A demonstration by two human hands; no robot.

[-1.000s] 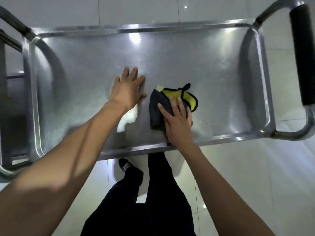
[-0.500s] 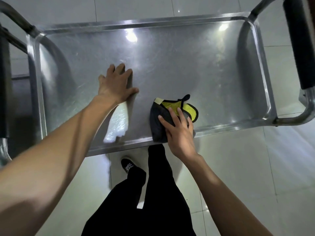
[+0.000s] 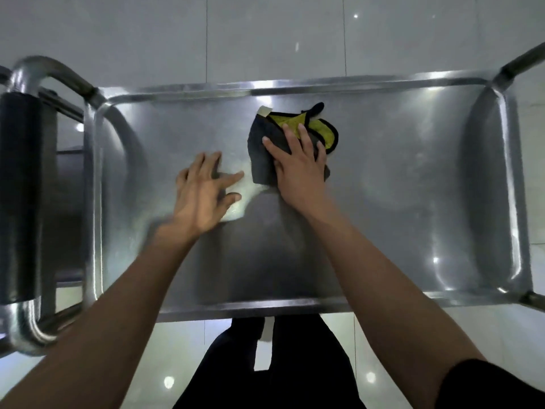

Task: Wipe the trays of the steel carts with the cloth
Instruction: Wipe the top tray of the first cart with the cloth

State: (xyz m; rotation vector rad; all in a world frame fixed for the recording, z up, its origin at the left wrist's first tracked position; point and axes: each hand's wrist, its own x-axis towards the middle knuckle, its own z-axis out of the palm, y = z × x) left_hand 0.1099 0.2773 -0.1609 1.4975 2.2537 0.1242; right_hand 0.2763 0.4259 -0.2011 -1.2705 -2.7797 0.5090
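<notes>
The steel cart's top tray (image 3: 398, 178) fills the middle of the head view, shiny and shallow with a raised rim. A dark grey cloth with a yellow inner side (image 3: 267, 143) lies on the tray a little behind its centre. My right hand (image 3: 298, 163) presses flat on the cloth with straight, spread fingers. My left hand (image 3: 203, 196) lies flat on the bare steel just left of the cloth, fingers spread, slightly blurred.
A black padded push handle (image 3: 20, 190) on a steel tube frame stands at the cart's left end. Frame tubes (image 3: 519, 63) rise at the right corners. Glossy white floor tiles (image 3: 265, 33) surround the cart. My dark trousers (image 3: 265, 364) show below the near rim.
My right hand has pushed the cloth away from the near rim toward the tray's far side. My left hand has shifted along the steel. The view has swung left, showing the left handle.
</notes>
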